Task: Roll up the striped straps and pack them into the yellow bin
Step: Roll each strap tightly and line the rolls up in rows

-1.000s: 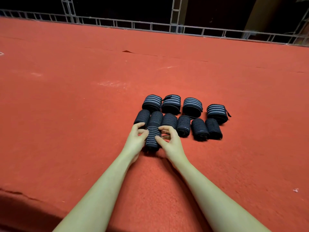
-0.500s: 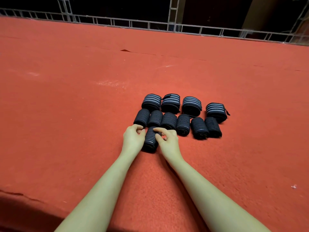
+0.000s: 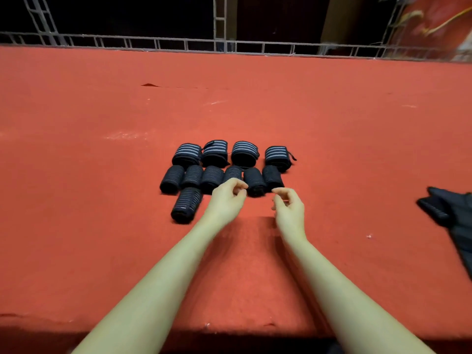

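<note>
Several rolled dark straps with pale stripes lie in rows on the red carpet [image 3: 102, 200]. One roll [image 3: 186, 205] lies alone in front of the left end of the middle row [image 3: 212, 176]; a back row [image 3: 244, 153] sits beyond. My left hand [image 3: 226, 200] hovers just right of the lone roll, fingers loosely curled, holding nothing. My right hand [image 3: 290, 208] hangs further right, fingers loosely curled and empty. A heap of unrolled dark straps [image 3: 452, 215] lies at the right edge. No yellow bin is in view.
The carpeted surface ends in a front edge [image 3: 229, 333] near my elbows. A metal truss railing [image 3: 229, 46] runs along the far side, with darkness behind it.
Both hands have let go of the roll they held and moved to the right. The roll now lies alone in front of the middle row. The view has shifted right, revealing the unrolled heap.
</note>
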Motion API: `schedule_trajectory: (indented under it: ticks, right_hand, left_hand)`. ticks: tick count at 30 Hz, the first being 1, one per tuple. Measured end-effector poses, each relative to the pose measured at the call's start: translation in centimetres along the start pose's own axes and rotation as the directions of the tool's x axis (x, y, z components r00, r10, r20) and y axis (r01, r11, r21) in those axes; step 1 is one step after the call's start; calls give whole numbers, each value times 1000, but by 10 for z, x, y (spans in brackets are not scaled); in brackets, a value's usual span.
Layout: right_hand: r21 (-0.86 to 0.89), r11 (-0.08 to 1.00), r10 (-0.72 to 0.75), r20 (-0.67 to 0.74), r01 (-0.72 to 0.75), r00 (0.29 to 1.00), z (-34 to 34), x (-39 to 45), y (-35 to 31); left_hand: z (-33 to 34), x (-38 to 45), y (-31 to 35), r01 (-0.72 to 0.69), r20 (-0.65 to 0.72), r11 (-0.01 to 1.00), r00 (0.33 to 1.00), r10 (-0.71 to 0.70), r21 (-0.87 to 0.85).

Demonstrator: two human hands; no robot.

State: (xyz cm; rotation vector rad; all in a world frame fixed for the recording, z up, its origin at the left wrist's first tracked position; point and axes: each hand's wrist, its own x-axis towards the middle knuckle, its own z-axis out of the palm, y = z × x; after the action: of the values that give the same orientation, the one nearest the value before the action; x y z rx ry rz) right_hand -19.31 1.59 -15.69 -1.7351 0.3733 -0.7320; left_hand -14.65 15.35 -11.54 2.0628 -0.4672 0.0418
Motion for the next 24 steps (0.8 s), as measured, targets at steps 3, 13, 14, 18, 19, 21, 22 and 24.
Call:
schedule_trajectory:
  ticks: [3,13,14,18,19,21,22,24]
  right_hand:
    - [-40,999,16,-131,-21,991,-54,12,11]
    - [-454,867,-38,-474,-207,880,-219,81,56]
    - [-499,830,-32,-490,-250,871,-234,88,60]
    - [-729,578,-21,-463,-367,886,-285,117,73]
    - [-775,498,7,-446,-389,895,-293,125,78]
    - [-817,378,74,-443,-436,893,-305,137,90]
    - [-817,346,104,-455,-461,885,-309,142,96]
    - [-799,327,136,-489,-505,862,-313,149,105]
  left_hand:
    - [49,2,30,-41,125,999,991,43,-20]
    - [227,33,120,-124,394,990,909,139,-64]
    - [245,38,128,-142,413,988,897,155,-62]
    - [306,54,154,-218,468,976,860,203,-23]
    - [319,58,159,-238,478,971,851,217,-17]
    - [344,64,166,-275,500,961,831,243,-10]
    - [356,66,169,-294,511,956,821,255,-5]
    - [375,71,175,-336,536,942,795,283,0]
